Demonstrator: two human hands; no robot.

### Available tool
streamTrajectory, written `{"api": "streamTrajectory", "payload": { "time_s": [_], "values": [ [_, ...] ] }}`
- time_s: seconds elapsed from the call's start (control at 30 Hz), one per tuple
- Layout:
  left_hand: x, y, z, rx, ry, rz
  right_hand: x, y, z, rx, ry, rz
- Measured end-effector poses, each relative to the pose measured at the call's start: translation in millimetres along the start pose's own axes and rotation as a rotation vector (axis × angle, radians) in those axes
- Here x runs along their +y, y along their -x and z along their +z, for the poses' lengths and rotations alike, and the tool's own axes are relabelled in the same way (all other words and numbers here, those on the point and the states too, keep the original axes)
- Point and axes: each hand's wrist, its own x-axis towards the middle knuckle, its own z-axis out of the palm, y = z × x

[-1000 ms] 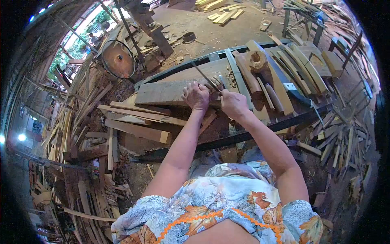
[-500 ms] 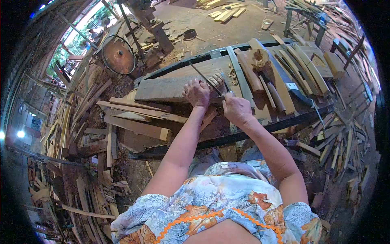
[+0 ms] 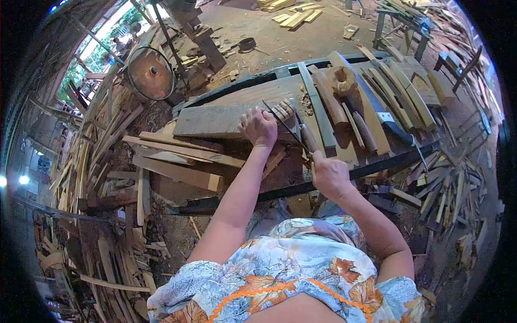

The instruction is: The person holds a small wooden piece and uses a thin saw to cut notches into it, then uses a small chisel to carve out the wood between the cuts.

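Clock set on the left hand, twelve straight ahead, and here's the big one: the dark-edged workbench (image 3: 301, 185) sprawls right across the middle. On it, a thick grey-brown board (image 3: 207, 121) stretches out toward nine o'clock, its right end by the left hand. Handsaw (image 3: 399, 129) at three, its dark handle showing among the strips of wood; a narrow grey slat (image 3: 320, 110) between two and three, running away from the person. Round disc (image 3: 151, 74) with a dark rim stands off the bench at ten, and over at two sits a hollowed wooden piece (image 3: 341, 81).

Now the file (image 3: 291, 131), long and slim, slanting from four o'clock up to a tip just beside the left fingers! The right hand (image 3: 330, 175) is at four, clenched round its near end. The left hand (image 3: 258, 127), fingers bent, bears down at the board's near edge; whether it grips anything there, can't tell. A wooden-handled chisel (image 3: 308, 138) lies just past three, between the file and the slat. And smallest of the lot, the notched wooden block (image 3: 284, 110) at two, by the board's right end, pale shavings (image 3: 306, 101) scattered just beyond
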Motion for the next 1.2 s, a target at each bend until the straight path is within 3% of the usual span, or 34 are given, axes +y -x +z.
{"api": "streamTrajectory", "payload": {
  "time_s": [0.13, 0.3, 0.5, 0.63, 0.77, 1.0, 1.2],
  "values": [
    [-0.5, -0.6, -1.2, -0.027, 0.01, 0.004, -15.2, -46.7, 1.9, 0.032, -0.043, -0.091],
    [-1.8, -1.8, -2.4, -0.024, -0.004, 0.025, -35.7, -90.9, 12.4, 0.055, -0.062, -0.044],
    [5.9, -3.0, -4.6, -0.055, -0.052, 0.003, -5.0, -23.9, 14.8, 0.13, -0.108, -0.061],
    [7.4, -6.9, 9.5, -0.049, -0.026, 0.031, 19.9, 22.8, 6.1, 0.071, -0.056, -0.015],
    [14.1, -10.3, 7.3, -0.099, -0.03, 0.05, 19.1, 2.4, -2.3, 0.085, -0.025, -0.007],
    [14.2, -10.9, 4.0, -0.154, -0.07, 0.013, -18.0, -99.2, 15.6, 0.112, -0.052, -0.036],
    [14.7, -9.8, 2.0, -0.144, -0.017, 0.007, 20.3, -15.6, 18.8, 0.153, -0.063, -0.063]
  ]
}}
